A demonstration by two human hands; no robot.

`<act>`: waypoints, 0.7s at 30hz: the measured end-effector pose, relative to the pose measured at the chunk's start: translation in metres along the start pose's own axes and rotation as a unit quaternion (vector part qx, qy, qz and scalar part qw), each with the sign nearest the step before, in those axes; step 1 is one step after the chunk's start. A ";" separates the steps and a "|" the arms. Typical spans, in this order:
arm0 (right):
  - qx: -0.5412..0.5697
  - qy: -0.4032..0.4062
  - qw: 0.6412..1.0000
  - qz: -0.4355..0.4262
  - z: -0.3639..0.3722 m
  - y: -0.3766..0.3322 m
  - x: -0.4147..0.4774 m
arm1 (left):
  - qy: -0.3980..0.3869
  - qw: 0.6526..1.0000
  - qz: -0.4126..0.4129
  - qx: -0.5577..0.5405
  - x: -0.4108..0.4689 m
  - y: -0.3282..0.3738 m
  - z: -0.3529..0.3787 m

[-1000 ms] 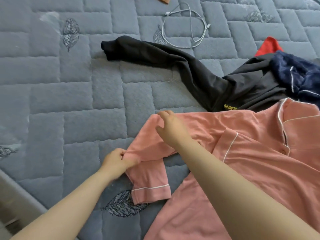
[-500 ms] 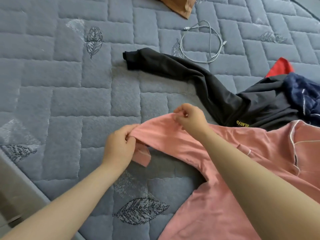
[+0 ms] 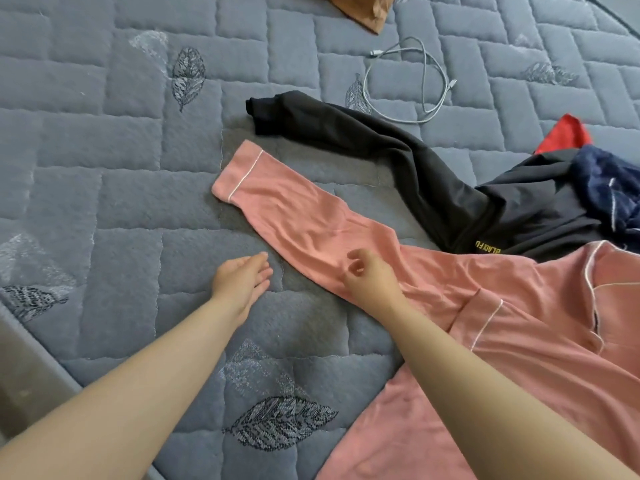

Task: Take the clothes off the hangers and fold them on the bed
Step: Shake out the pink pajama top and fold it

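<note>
Head view, near to far.

Both forearms enter from the bottom edge, bare. The grey-blue quilted bed (image 3: 104, 188) with stitched leaf motifs fills the view; its edge shows at lower left.

Salmon-pink cotton pyjama shirt with white piping (image 3: 540, 358): body lies flat on the bed at lower right, front up, chest pocket and collar visible. The right forearm crosses over it.

Left hand (image 3: 242, 280): fingers straight and loosely spread, palm turned partly upward, holding nothing. It sits over the bare bed cover just beside the near edge of the shirt's sleeve (image 3: 311, 220); contact with the cloth is not evident.

Right hand (image 3: 372, 284): over the sleeve near its shoulder end, fingers curled inward, thumb close to the fingertips. I cannot tell whether cloth is pinched between them.

The sleeve is laid out straight, running up and to the left from the shirt body, a few soft wrinkles along it. Its piped cuff (image 3: 239, 174) lies flat at the far end.

Beyond it, a black long-sleeved sweatshirt with small yellow lettering (image 3: 433, 168) lies unfolded, one sleeve roughly parallel to the pink one, its hem touching the pink collar area. A navy fleece garment with white piping (image 3: 609, 192) overlaps the black one at right; a red cloth corner (image 3: 564, 135) shows behind.

Further: a looped pale grey charging cable (image 3: 408, 81). At the top edge, a brown cloth (image 3: 367, 12), partly cut off.
</note>
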State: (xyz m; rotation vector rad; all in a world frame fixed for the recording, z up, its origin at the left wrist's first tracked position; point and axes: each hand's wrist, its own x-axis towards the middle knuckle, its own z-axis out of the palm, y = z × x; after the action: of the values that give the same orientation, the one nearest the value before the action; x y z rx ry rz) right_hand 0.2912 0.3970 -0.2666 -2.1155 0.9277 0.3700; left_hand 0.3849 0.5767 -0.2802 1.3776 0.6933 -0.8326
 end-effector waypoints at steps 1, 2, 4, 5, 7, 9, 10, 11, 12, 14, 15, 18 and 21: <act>-0.007 -0.012 1.000 -0.001 0.003 0.001 0.000 | -0.005 1.000 0.004 -0.019 0.005 0.007 0.004; -0.004 -0.018 1.000 -0.005 0.006 0.001 0.000 | -0.013 0.999 0.005 -0.040 0.011 0.013 0.007; 0.028 -0.019 0.999 -0.012 0.011 0.000 0.001 | -0.034 0.997 0.005 -0.073 0.020 0.026 0.015; 0.049 -0.016 0.999 -0.009 0.013 -0.001 0.000 | -0.047 0.995 0.000 -0.085 0.024 0.031 0.019; 0.097 -0.010 0.995 0.004 0.016 -0.002 -0.002 | -0.061 0.991 -0.013 -0.115 0.027 0.040 0.028; 0.147 -0.012 0.989 0.018 0.016 -0.002 -0.004 | -0.067 0.988 -0.011 -0.137 0.024 0.048 0.036; 0.166 -0.012 0.986 0.026 0.015 -0.001 -0.006 | -0.071 0.988 -0.003 -0.137 0.021 0.052 0.040; 0.182 -0.009 0.983 0.035 0.013 0.000 -0.007 | -0.074 0.988 0.009 -0.137 0.017 0.055 0.043; 0.196 0.002 0.980 0.045 0.010 0.001 -0.009 | -0.071 0.988 0.032 -0.130 0.012 0.058 0.047; 0.184 0.049 0.980 0.063 0.000 0.006 -0.013 | -0.034 0.988 0.125 -0.082 -0.001 0.062 0.051; 0.158 0.074 0.982 0.077 -0.007 0.010 -0.016 | -0.011 0.982 0.182 -0.044 -0.008 0.062 0.051; 0.099 0.084 0.981 0.147 -0.028 0.029 -0.022 | 0.035 0.957 0.286 0.028 -0.034 0.062 0.051; 0.149 0.030 0.970 0.191 -0.042 0.042 -0.029 | 0.028 0.938 0.341 0.057 -0.062 0.062 0.057</act>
State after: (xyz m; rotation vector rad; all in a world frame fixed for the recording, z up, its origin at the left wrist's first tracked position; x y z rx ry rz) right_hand 0.2388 0.3618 -0.2466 -1.6802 1.3429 0.3342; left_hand 0.3995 0.5268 -0.1892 1.6078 0.1717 -0.2802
